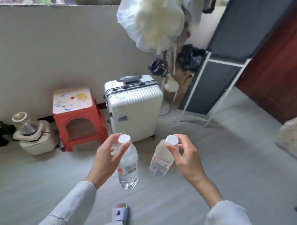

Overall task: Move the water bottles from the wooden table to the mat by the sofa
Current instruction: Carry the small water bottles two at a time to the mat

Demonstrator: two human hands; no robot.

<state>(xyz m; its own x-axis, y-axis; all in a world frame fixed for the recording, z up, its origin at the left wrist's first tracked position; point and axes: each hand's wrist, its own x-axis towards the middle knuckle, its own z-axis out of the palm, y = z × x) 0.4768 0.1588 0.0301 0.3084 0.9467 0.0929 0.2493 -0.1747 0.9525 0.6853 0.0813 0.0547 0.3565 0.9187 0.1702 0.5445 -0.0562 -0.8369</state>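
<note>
Two clear water bottles carried in the air above a grey floor (213,156), one per hand, both with white caps. Left hand (108,156) pinches the neck of the left bottle (128,167) just under its cap, thumb and fingers closed round it; bottle hangs nearly upright. Right hand (185,157) pinches the right bottle (161,159) at the cap with its fingertips; bottle tilts slightly. Bottles near each other, not touching. Beyond them, a white suitcase (135,107) just beside a red stool (78,121) along the wall. One slippered foot (120,214) below.
</note>
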